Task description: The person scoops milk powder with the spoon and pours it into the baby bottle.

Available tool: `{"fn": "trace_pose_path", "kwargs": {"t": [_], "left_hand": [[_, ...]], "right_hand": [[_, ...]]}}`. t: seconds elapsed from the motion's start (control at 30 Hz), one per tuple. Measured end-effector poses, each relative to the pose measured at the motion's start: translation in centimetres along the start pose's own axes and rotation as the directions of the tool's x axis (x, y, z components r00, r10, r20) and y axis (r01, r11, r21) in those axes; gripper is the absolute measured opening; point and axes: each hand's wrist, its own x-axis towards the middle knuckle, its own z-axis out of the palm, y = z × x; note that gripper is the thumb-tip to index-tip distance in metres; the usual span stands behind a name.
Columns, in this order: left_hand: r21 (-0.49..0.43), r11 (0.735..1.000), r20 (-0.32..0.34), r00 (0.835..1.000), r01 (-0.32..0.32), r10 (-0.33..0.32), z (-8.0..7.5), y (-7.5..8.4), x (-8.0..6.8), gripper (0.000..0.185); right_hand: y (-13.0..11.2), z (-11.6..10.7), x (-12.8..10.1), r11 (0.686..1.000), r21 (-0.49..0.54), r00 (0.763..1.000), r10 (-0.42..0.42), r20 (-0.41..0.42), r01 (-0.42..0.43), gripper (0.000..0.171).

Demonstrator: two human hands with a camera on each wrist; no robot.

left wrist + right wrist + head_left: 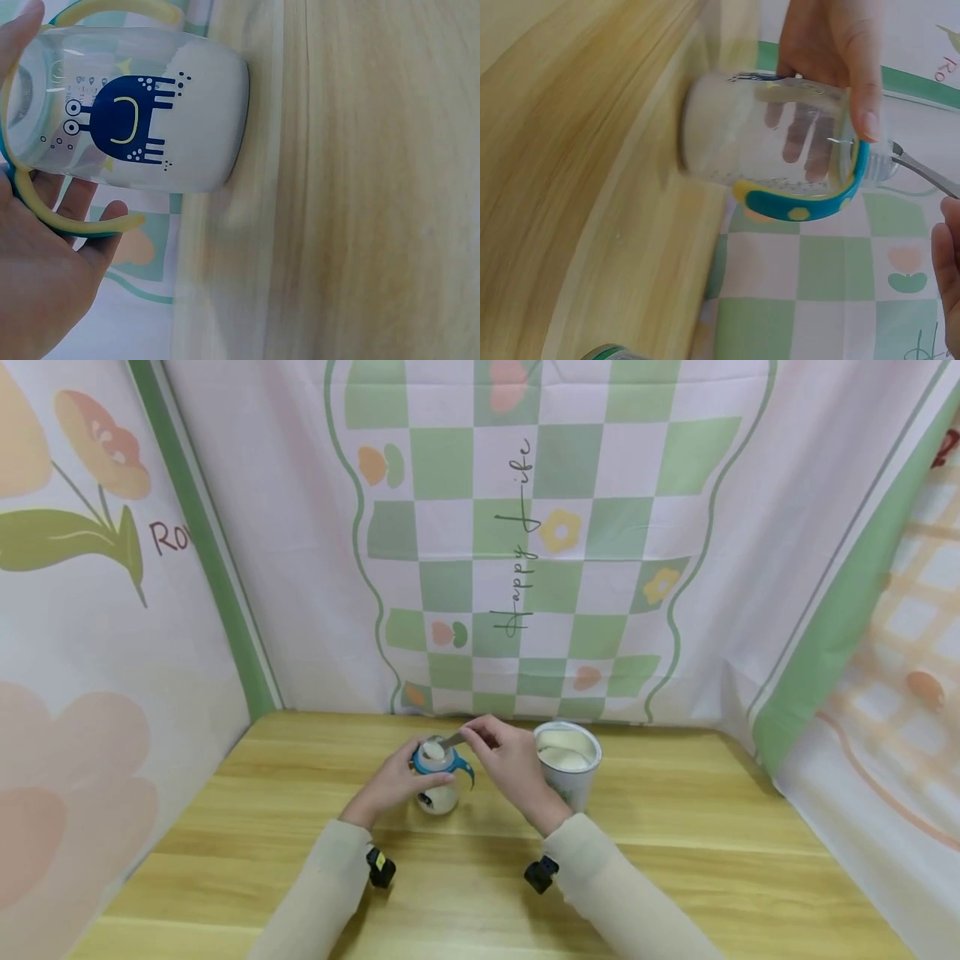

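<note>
The head view looks forward and down from well back. Both wrist views sit close, seemingly tipped sideways, sharing the clear handled baby bottle on the pale wooden table.

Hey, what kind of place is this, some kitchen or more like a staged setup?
Likely a staged tabletop booth, not a real kitchen: printed cloth backdrops wall in a bare wooden table. On it stand only a baby bottle and an open tin of white powder.
</note>
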Motion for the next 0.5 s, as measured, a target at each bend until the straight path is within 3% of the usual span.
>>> {"fn": "trace_pose_path", "kwargs": {"t": [0.17, 0.3, 0.5], "left_hand": [[-0.001, 1.0, -0.003, 1.0, 0.001, -0.001, -0.01, 0.14, -0.07, 0.07], [-0.014, 1.0, 0.006, 1.0, -0.004, 0.004, -0.04, 0.08, -0.01, 0.07], [-0.012, 1.0, 0.016, 1.0, -0.011, 0.012, -0.08, -0.06, -0.02, 0.068]], "right_hand": [[-0.08, 0.13, -0.13, 0.987, -0.078, 0.99, -0.143, 0.01, 0.143, 0.008], [0.04, 0.22, -0.24, 0.958, -0.129, 0.967, -0.255, 0.009, 0.254, 0.005], [0.22, 0.19, -0.68, 0.912, -0.203, 0.933, -0.359, 0.028, 0.357, 0.007]]}}
